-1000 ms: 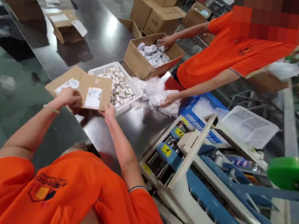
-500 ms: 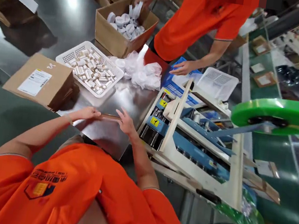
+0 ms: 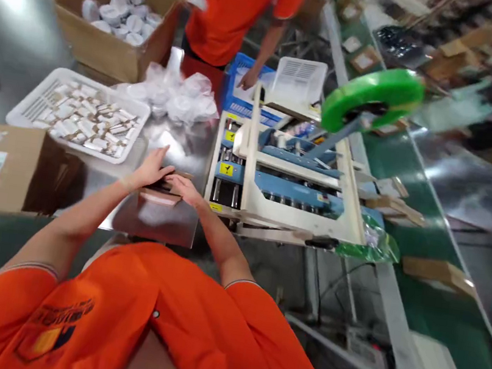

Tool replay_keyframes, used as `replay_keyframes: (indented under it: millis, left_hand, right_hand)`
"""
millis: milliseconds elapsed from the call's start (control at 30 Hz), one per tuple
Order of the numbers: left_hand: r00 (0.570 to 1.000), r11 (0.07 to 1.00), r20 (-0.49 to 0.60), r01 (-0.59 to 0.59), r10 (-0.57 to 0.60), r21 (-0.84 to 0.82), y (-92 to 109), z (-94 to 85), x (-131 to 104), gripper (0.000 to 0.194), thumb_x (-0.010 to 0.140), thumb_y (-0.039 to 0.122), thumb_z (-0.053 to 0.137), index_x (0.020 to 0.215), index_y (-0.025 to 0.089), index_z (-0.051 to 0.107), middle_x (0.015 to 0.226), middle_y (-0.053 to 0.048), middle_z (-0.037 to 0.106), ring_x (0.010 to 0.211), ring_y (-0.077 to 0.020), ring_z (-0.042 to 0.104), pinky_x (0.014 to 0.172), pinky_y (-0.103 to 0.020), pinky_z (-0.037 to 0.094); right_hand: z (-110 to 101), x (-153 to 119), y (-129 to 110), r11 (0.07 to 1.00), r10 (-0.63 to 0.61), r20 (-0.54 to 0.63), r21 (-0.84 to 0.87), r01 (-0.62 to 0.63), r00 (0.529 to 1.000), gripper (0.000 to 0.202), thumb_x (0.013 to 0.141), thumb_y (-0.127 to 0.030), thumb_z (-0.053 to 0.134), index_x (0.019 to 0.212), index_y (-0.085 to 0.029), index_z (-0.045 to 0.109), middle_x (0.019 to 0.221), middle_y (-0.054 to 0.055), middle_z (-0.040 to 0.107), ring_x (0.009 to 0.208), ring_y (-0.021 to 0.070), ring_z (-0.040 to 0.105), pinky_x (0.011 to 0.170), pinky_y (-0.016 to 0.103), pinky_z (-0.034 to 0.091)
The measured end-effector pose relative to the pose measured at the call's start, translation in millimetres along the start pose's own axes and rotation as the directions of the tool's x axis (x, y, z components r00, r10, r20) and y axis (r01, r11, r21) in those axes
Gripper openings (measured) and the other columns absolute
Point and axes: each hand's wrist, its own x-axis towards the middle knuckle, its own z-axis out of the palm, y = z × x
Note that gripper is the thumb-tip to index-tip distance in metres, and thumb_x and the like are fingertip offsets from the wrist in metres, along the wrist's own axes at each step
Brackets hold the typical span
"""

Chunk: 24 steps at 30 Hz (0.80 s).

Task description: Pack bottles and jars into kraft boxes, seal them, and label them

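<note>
A small brown cardboard box [image 3: 159, 197] with pinkish faces rests at the near part of the metal table, partly covered by my hands. My left hand [image 3: 150, 169] lies at its left and upper side, thumb and a finger spread apart. From the right, my right hand [image 3: 184, 189] reaches over the box top with fingers stretched out flat, touching its flap. Fingertips of both hands almost meet over the dark opening. Up and left of them is a white basket [image 3: 22, 105] full of small white rolls with brownish parts.
A labelled carton [image 3: 17, 166] stands at left. Behind the basket is an open carton [image 3: 103, 55] of white round pieces, beside clear plastic bags [image 3: 180, 97]. A taping machine [image 3: 287, 215] with a green tape roll [image 3: 375, 93] borders my right. Across the table stands a co-worker [image 3: 239, 11].
The flat-looking cardboard between my hands now shows as a box on the table. My hands have come together over it. My view has turned right, and the co-worker now lifts white pieces.
</note>
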Motion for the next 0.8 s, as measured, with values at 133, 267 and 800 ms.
replay_keyframes:
  millis: [133,267,800]
  left_hand:
    - [0.993,0.936,0.081,0.052,-0.085,0.348,-36.0,-12.5,-35.0,0.055,0.099,0.062,0.059,0.113,0.010,0.070,0.103,-0.020,0.074,0.105,-0.0402,0.074,0.094,-0.053,0.061]
    - [0.943,0.871,0.261,-0.301,0.209,0.389,-60.1,-1.8,-55.1,0.045,0.106,0.048,0.045,0.112,0.012,0.072,0.107,-0.021,0.076,0.098,-0.0347,0.075,0.090,-0.047,0.060]
    - [0.990,0.915,-0.087,-0.072,0.115,0.396,-50.1,29.4,-45.3,0.033,0.095,0.054,0.058,0.091,0.023,0.069,0.110,-0.022,0.069,0.131,-0.0558,0.053,0.100,-0.081,0.038]
  right_hand:
    - [0.8,2.5,3.5,0.975,0.086,-0.091,0.211,-0.065,0.992,0.036,0.107,-0.050,0.073,0.099,-0.016,0.079,0.105,0.008,0.082,0.110,0.0202,0.076,0.111,0.037,0.059]
    - [5.5,8.7,4.6,0.953,0.103,-0.094,0.294,-0.071,0.990,0.028,0.108,-0.037,0.075,0.090,-0.015,0.078,0.095,0.004,0.081,0.098,0.0166,0.074,0.096,0.028,0.060]
    - [-1.8,1.6,-56.3,0.347,-0.210,-0.032,-0.937,0.043,0.977,0.080,0.099,-0.054,0.084,0.163,-0.014,0.057,0.175,0.021,0.049,0.164,0.0341,0.044,0.125,0.043,0.047]
